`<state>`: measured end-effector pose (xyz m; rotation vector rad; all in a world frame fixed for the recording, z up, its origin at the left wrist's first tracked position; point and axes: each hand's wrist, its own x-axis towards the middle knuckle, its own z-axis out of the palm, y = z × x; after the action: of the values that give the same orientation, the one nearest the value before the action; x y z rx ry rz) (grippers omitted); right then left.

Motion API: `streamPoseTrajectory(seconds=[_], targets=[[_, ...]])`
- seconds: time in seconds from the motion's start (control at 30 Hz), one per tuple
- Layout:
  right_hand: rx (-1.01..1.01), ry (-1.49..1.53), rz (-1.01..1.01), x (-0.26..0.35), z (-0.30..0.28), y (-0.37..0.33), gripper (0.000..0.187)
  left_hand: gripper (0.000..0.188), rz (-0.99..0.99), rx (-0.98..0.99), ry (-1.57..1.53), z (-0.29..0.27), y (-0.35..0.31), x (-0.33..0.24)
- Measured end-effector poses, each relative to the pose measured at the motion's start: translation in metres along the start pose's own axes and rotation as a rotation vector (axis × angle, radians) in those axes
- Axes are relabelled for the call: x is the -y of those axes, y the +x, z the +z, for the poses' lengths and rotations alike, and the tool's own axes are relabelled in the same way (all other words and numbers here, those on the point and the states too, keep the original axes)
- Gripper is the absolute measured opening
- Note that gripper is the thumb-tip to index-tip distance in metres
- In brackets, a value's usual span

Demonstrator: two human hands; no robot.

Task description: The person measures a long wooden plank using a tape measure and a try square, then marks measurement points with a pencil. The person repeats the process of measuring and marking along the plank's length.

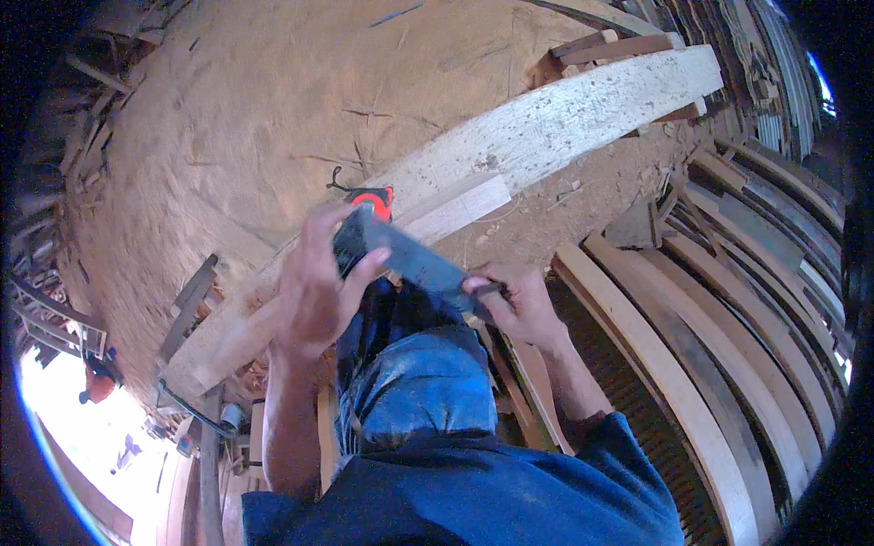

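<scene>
My left hand [319, 287] grips the near end of a flat dark grey block [414, 259], fingers curled over its top edge. My right hand [514, 300] pinches a thin dark pencil-like stick [490, 290] against the block's other end. Both hands hover over a long pale wooden plank [546, 123] that runs diagonally from lower left to upper right. A red and black tape measure [373, 200] lies on the plank just beyond my left hand. My blue-clad knee [410, 382] is raised beneath the hands.
Sawdust-covered ground [255, 118] spreads beyond the plank. Several long curved boards [692, 364] are stacked at the right. Scrap timber [191, 305] and a grey hose [196, 414] lie at the lower left. A stack of wood blocks [601, 50] supports the plank's far end.
</scene>
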<state>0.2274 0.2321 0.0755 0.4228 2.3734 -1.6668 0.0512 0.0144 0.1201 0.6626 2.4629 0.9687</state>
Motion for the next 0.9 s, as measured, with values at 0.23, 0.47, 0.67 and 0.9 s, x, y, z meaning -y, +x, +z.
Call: streamPoseTrajectory(seconds=[0.23,0.47,0.67,0.9], targets=[[-0.283,0.145,0.312,-0.013,0.014,-0.013,0.017,0.077,0.279,0.070,0.301,0.045,0.025,0.000],[-0.226,0.231,0.390,-0.029,0.013,-0.024,0.023,0.072,0.321,0.035,0.313,0.065,0.019,0.015],[-0.301,0.292,0.408,-0.018,0.003,0.018,0.035,0.069,0.388,0.029,0.299,0.070,0.019,0.026],[-0.305,0.219,0.459,-0.006,0.001,0.042,0.039,0.074,0.422,-0.004,0.272,0.071,0.021,0.026]])
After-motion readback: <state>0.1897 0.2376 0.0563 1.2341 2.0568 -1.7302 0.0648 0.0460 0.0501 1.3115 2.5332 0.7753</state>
